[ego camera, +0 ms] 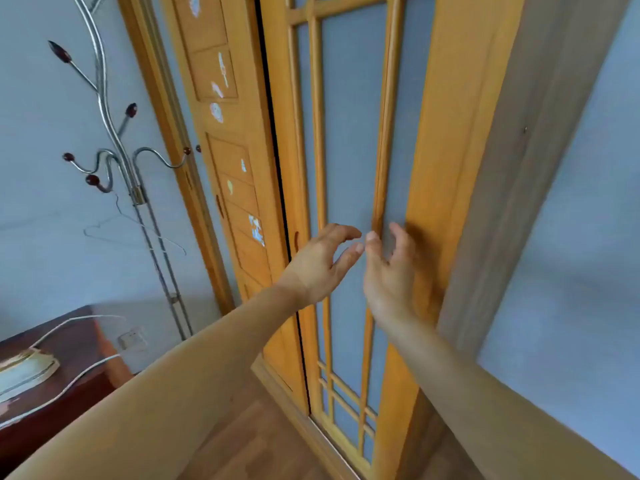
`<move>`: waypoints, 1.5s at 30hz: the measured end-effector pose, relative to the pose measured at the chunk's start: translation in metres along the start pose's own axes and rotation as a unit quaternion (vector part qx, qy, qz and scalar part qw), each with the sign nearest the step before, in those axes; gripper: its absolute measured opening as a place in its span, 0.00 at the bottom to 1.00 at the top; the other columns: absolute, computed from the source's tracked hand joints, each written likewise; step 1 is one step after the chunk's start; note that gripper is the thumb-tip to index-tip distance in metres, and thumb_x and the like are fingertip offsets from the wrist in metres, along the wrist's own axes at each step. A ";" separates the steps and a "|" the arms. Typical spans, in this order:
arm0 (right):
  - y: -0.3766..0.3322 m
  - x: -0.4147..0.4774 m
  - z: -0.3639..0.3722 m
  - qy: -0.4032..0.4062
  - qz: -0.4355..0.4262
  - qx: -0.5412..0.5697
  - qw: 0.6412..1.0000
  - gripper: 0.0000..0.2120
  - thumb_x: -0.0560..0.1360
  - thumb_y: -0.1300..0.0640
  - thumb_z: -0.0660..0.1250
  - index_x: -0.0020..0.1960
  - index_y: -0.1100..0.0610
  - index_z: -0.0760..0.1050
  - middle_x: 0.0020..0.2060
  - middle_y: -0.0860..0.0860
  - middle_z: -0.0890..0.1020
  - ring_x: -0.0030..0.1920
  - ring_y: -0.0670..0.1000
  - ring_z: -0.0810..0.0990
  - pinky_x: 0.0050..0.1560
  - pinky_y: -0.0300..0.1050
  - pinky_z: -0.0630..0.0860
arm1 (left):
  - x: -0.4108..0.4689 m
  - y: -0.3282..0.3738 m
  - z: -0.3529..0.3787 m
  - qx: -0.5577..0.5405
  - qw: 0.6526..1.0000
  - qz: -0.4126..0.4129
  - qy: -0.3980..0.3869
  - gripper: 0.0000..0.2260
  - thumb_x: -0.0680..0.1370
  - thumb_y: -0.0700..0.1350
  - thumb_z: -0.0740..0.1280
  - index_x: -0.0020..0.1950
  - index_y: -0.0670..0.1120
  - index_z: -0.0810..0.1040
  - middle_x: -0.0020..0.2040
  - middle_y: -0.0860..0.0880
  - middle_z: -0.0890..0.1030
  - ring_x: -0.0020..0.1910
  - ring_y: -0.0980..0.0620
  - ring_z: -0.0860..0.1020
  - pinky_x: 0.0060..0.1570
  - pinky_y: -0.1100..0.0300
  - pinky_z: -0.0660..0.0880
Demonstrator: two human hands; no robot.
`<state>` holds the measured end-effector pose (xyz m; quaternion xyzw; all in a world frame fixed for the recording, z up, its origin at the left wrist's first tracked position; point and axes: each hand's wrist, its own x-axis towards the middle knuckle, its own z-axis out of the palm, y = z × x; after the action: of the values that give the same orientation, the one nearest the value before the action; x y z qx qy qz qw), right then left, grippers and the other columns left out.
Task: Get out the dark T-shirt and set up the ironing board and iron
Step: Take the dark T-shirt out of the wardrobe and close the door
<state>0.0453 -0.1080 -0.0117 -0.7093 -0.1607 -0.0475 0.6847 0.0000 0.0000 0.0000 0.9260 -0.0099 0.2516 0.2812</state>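
A wooden sliding wardrobe door [349,133] with frosted panes in a yellow frame fills the middle of the head view. My left hand [320,265] and my right hand [389,275] are both raised in front of it at mid height, fingers spread and curled, holding nothing. The right hand's fingertips are close to the door's right upright slat [382,188]; I cannot tell if they touch it. No T-shirt, ironing board or iron is in view.
A second wooden door [228,140] with stickers stands to the left, a dark gap between the two. A metal coat stand [114,140] with a wire hanger [135,233] is at the left wall. A dark wooden cabinet [59,375] with white cables sits bottom left.
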 end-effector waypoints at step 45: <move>0.063 0.063 0.076 0.112 0.089 -0.172 0.975 0.22 0.81 0.54 0.57 0.74 0.57 0.62 0.70 0.53 0.71 0.70 0.51 0.69 0.71 0.46 0.65 | 0.105 -0.164 0.024 0.208 0.929 0.297 0.067 0.29 0.74 0.55 0.60 0.72 0.44 0.60 0.65 0.37 0.66 0.58 0.33 0.72 0.50 0.40 0.77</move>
<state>0.1119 -0.0236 -0.0582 -0.8179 -0.0083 -0.0923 0.5678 0.1290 0.1380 -0.0519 0.8996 -0.2130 0.3813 -0.0056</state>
